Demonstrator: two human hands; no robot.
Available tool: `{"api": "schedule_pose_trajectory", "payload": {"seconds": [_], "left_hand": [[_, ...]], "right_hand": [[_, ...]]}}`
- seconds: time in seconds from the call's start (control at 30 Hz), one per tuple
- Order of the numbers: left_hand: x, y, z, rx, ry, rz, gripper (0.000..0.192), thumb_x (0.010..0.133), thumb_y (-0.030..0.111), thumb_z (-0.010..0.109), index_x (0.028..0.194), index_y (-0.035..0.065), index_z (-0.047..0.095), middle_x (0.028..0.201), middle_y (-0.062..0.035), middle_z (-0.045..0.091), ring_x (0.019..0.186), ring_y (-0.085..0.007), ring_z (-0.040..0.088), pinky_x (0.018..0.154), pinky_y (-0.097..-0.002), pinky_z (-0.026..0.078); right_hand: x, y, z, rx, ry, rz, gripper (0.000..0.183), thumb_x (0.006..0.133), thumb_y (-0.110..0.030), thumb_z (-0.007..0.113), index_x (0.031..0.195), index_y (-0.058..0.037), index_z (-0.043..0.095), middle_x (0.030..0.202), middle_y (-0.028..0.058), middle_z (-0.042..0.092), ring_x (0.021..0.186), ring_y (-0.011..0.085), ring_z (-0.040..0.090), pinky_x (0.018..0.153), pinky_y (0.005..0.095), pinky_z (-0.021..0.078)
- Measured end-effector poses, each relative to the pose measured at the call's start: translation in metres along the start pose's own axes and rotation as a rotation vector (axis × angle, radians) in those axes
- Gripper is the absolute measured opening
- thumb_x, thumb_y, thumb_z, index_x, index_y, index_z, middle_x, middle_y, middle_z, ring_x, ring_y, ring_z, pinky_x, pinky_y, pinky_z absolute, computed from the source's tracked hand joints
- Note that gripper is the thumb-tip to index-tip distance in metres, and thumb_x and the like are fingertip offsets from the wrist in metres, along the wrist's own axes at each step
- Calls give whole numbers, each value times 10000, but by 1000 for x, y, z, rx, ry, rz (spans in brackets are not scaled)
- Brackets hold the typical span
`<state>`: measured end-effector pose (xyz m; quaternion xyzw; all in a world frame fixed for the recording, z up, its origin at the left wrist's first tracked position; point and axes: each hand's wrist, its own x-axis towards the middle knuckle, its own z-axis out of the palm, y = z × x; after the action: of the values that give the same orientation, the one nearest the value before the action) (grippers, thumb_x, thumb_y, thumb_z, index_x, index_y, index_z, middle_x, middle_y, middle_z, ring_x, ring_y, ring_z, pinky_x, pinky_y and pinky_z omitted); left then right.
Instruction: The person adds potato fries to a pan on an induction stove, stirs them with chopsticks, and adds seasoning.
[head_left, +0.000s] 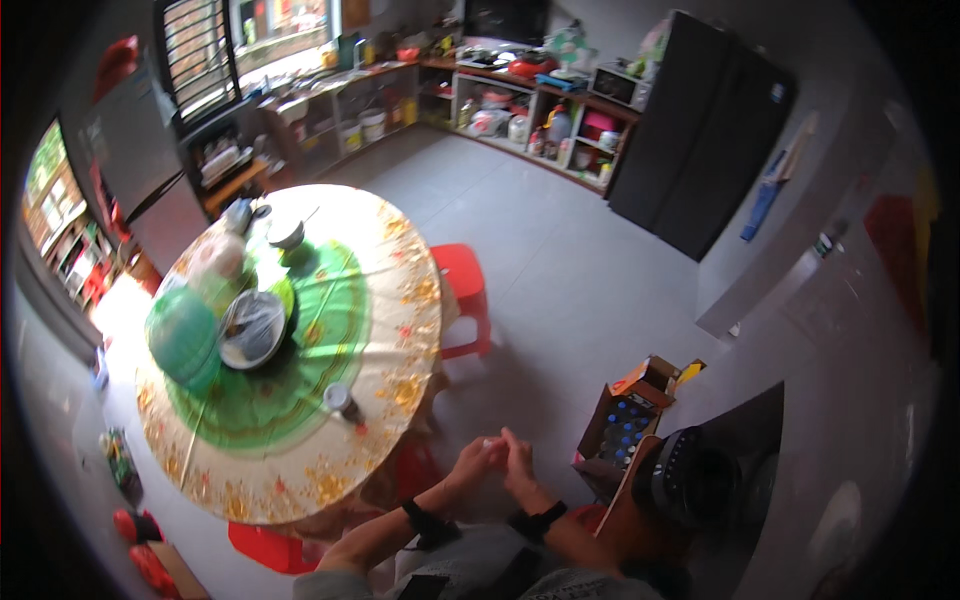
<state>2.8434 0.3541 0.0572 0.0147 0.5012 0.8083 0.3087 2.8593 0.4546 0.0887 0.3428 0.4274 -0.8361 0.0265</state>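
Near the bottom centre my left hand (475, 463) and my right hand (517, 459) meet in front of my body, with black bands on both wrists. Their fingertips come together around something small and pale that I cannot make out. To the left is a round table with a floral cloth (405, 352) and a green centre (330, 375). On it are a lidded cup (341, 400), a plastic-covered bowl (253, 330), a green domed cover (181, 336) and a dark bowl (286, 232).
Red plastic stools (463, 281) stand around the table. At the right, a cardboard box of blue-capped bottles (624, 431) is beside a large black pot-like object (697, 472). A black refrigerator (697, 135) and a kitchen counter (525, 82) line the far side.
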Motion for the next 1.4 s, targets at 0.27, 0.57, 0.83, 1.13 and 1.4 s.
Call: {"api": "schedule_pose_trajectory", "payload": {"seconds": [0.27,0.57,0.83,1.13,1.4], "left_hand": [[26,-22,-7,118,-88,-27,292,882,233,449,1034,-3,528,841,-8,539,765,-95,505,691,-255,426],[17,22,-8,-43,-37,10,300,858,168,500,1063,-50,508,975,-102,563,906,-193,554,797,-301,453],[7,41,-13,-714,-479,-451,726,813,634,247,1215,43,375,1177,-89,458,1106,-222,426,947,-373,306],[-33,95,21,-342,-530,-428,669,868,546,218,1241,4,342,1229,-154,429,1165,-261,395,1015,-401,240],[-25,94,1,-317,-761,-523,508,893,389,372,1183,-24,426,1157,-182,495,1083,-285,485,957,-383,327]], "right_hand": [[5,2,-11,-399,121,-434,380,831,-280,473,613,13,577,559,56,550,507,136,495,494,269,391],[1,-7,-17,-1052,216,-889,273,817,-270,473,967,-57,554,926,123,564,810,256,552,702,350,433],[-3,0,-11,-1361,-159,-1158,318,827,-240,446,1108,-100,493,1098,108,512,1042,287,479,923,487,298],[12,-10,-45,-16,-377,-19,395,872,-303,420,1120,0,470,1087,93,555,960,159,551,813,315,450],[-43,-29,-5,-71,-753,155,388,897,-242,388,1219,-25,404,1193,63,482,1086,169,469,934,336,367]]}}
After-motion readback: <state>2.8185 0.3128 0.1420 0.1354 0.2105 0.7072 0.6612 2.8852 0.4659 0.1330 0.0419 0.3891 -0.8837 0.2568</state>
